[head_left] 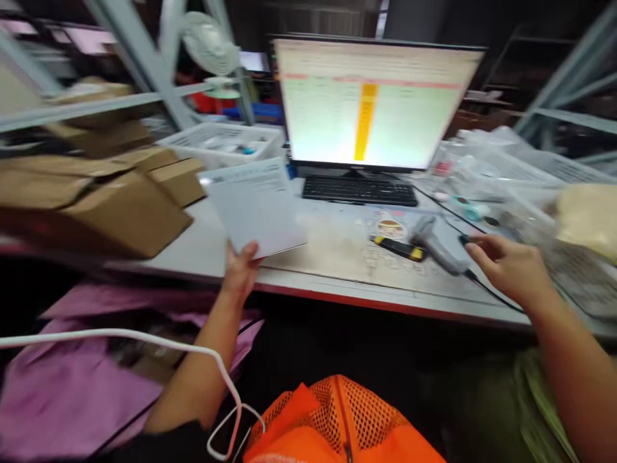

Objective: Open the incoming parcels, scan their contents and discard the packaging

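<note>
My left hand [242, 269] grips the near corner of a sheet of white paper [256, 207] that is lifted over the desk's left half. My right hand [508, 265] hovers over the desk on the right, fingers spread and holding nothing, its fingertips just beside a grey handheld barcode scanner [436, 244] that lies on the desk with a black cable running from it. A yellow and black utility knife [399, 248] lies just left of the scanner.
A lit monitor [371, 103] and black keyboard [359, 190] stand at the back of the desk [337, 283]. Cardboard boxes [110, 199] crowd the left. White baskets [219, 141], plastic bags [506, 173] and a fan [209, 45] sit behind. A pink bag [72, 379] lies below.
</note>
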Action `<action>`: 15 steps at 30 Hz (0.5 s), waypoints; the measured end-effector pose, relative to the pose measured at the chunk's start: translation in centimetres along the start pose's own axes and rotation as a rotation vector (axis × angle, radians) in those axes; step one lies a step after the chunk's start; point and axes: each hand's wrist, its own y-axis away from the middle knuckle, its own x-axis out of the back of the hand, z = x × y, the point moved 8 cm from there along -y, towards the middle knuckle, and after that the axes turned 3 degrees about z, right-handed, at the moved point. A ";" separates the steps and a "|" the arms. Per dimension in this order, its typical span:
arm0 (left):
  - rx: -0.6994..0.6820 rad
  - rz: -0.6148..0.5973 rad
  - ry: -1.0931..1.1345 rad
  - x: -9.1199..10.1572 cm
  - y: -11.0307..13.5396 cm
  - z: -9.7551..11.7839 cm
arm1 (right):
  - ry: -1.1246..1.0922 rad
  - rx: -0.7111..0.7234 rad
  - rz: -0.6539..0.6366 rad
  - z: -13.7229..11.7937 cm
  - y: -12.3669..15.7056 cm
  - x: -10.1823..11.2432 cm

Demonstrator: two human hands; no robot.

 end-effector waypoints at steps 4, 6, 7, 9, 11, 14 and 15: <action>0.041 0.086 0.073 2.0 1.5 0.5 | 0.187 0.035 -0.187 -2.3 -3.5 -8.0; 0.050 0.059 0.083 0.6 1.6 0.0 | 0.288 -0.035 -0.286 -2.6 -4.2 -10.1; 0.045 0.050 0.077 0.0 1.5 -0.2 | 0.321 -0.082 -0.331 -2.6 -4.4 -10.8; 0.013 0.028 0.034 -0.8 1.3 -0.2 | 0.363 -0.175 -0.377 -2.4 -4.4 -11.5; -0.039 -0.002 -0.051 -1.3 1.0 0.3 | 0.368 -0.208 -0.376 -2.4 -4.3 -11.7; -0.125 -0.053 -0.214 -2.6 0.4 1.8 | 0.374 -0.194 -0.377 -2.5 -4.1 -12.2; -0.157 -0.064 -0.263 -3.2 0.3 2.4 | 0.379 -0.194 -0.395 -2.4 -4.0 -12.4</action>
